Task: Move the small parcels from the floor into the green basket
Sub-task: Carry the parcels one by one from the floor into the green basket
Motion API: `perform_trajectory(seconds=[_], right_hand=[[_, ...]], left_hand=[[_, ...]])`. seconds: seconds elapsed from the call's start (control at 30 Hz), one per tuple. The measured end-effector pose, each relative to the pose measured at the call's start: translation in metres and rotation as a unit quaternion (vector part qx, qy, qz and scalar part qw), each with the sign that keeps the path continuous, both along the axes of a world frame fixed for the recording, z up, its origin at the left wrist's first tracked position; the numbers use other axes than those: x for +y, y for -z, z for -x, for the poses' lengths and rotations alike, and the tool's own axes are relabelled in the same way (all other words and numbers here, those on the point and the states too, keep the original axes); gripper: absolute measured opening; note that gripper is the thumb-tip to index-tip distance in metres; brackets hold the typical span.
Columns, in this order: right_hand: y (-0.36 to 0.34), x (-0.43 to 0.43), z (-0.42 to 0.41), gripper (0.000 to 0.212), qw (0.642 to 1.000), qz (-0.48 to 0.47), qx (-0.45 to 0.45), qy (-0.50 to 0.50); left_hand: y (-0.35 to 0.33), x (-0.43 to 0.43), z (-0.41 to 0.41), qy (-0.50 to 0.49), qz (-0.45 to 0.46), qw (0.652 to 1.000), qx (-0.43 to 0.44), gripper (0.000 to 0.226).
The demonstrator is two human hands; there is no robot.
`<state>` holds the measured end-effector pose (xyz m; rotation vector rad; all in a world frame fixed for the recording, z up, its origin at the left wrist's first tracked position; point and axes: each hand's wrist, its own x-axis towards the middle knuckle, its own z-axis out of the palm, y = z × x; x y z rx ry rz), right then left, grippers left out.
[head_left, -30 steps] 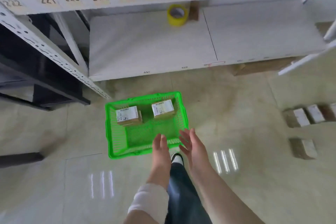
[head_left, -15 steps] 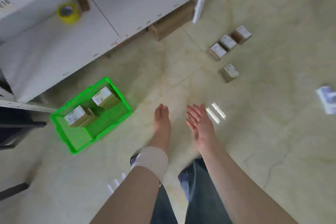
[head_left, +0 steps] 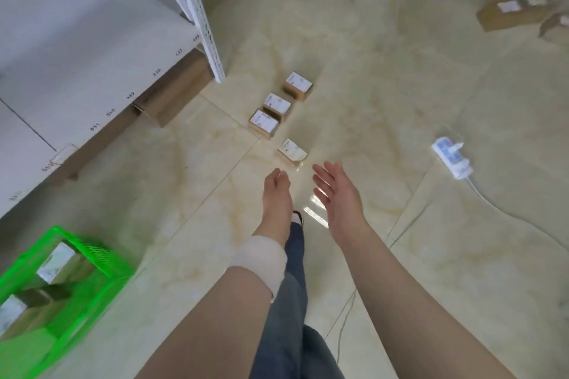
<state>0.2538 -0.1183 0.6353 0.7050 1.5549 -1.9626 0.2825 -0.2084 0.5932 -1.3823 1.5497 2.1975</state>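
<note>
— Where did the small parcels lie?

— Four were on the floor. The nearest parcel [head_left: 292, 151] sat alone, and a row of three [head_left: 277, 104] ran away beyond it towards the shelf post [head_left: 201, 18]. Two more were already in the green basket [head_left: 101, 258], low at the person's left and well apart from the others.

— And the hands?

— Both held nothing. The right hand [head_left: 337, 191] had straight, spread fingers with the palm turned inward. The left hand [head_left: 277, 191] looked loosely relaxed, though it was seen edge-on, so I can't be sure how its fingers lay.

— Which was closer?

— The nearest parcel lay just ahead of the fingertips, between the two hands and a shade nearer the left. Its long side seemed to slant across the reach, so I'd judge a hand on either flank would suit.

— Anything else nearby?

— A power strip [head_left: 451, 157], off to the right and well apart.
</note>
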Motion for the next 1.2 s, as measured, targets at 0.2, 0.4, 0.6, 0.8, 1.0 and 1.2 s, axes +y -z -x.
perform_trajectory(seconds=[0.2, 0.4, 0.6, 0.8, 1.0, 1.2], right_hand=[[0.006, 0.03, 0.123, 0.042, 0.999, -0.033, -0.015, -0.024], [0.037, 0.05, 0.222, 0.043, 0.995, -0.053, -0.036, -0.075], [0.102, 0.071, 0.306, 0.046, 0.964, -0.1, -0.04, -0.244], [0.177, 0.078, 0.363, 0.043, 0.935, -0.125, -0.077, -0.323], [0.335, 0.063, 0.374, 0.036, 0.872, -0.201, -0.053, -0.443], [0.552, 0.021, 0.371, 0.039, 0.806, -0.236, -0.02, -0.543]], left_hand=[[0.006, 0.019, 0.12, 0.014, 0.011, 1.0, -0.011, 0.049], [0.032, 0.03, 0.199, -0.037, 0.013, 0.997, -0.063, 0.046], [0.08, 0.032, 0.261, -0.278, -0.087, 0.956, -0.03, 0.043], [0.154, 0.042, 0.251, -0.372, -0.104, 0.92, -0.065, 0.038], [0.304, 0.024, 0.236, -0.358, -0.037, 0.926, -0.114, 0.038], [0.508, 0.004, 0.231, -0.299, -0.015, 0.941, -0.16, 0.043]])
